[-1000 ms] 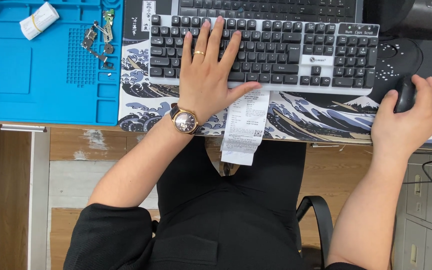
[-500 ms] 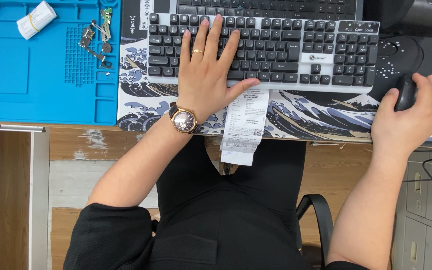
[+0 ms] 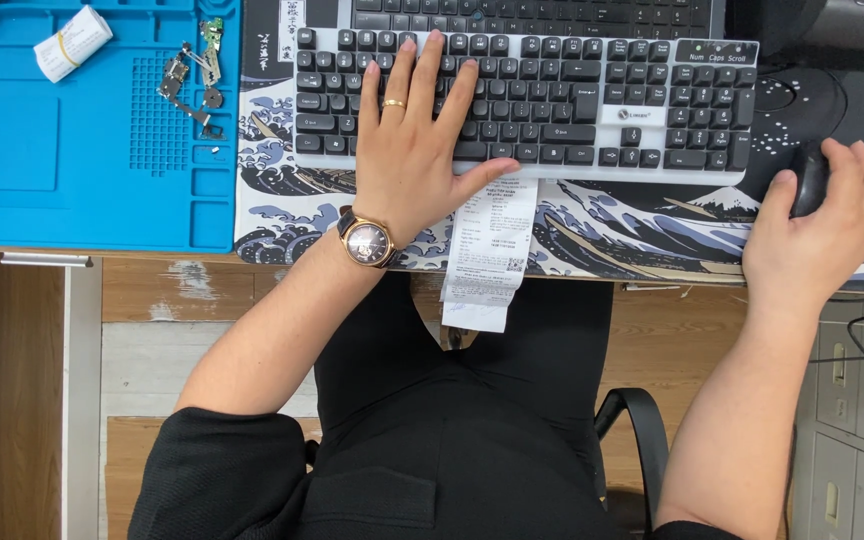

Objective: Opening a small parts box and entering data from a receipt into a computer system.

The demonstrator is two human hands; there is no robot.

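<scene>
Now I see the left hand [image 3: 414,160] lying open, fingers spread to reach the keyboard [image 3: 552,100] keys, while the right hand [image 3: 814,235] cups the black mouse [image 3: 808,178] for steering

blue work mat [image 3: 12,140], paper roll [image 3: 73,43], receipt [image 3: 487,260], wave-print desk mat [image 3: 632,230]

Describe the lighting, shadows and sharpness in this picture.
Head view: even, soft light, no glare; left hand on the keyboard is sharp with faint shadow; right hand on the mouse is sharp too; slight bending at edges.
</scene>
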